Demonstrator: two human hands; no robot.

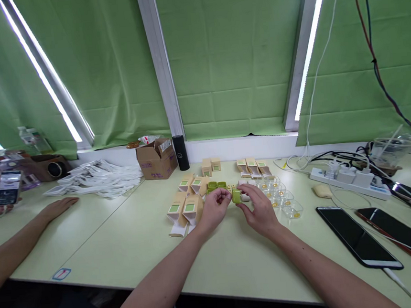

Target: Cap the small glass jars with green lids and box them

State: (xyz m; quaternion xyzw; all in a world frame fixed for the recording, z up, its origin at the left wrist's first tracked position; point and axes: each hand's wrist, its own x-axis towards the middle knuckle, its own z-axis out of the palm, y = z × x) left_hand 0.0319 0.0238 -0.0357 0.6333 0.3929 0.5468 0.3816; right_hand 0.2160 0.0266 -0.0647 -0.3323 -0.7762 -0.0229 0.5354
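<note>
My right hand (260, 209) holds a small green case (236, 196) between thumb and fingers, above the table. Close to its left side is my left hand (214, 207), thumb and fingertips pinched together; whatever they grip is too small to make out. Behind my hands sit several more green cases (217, 184). Clear plastic pieces with yellowish centres (292, 208) lie in rows to the right. On the left stand several open tan cartons with green squares (176, 209), partly covered by my left hand.
Farther back are small tan boxes (206, 166) and open cartons (252, 167). A cardboard box (157, 160), black cylinder (181, 153) and white pouches (97, 178) line the back left. Phones (358, 236) and a power strip (350, 182) lie right. Another person's arm (22, 242) rests left.
</note>
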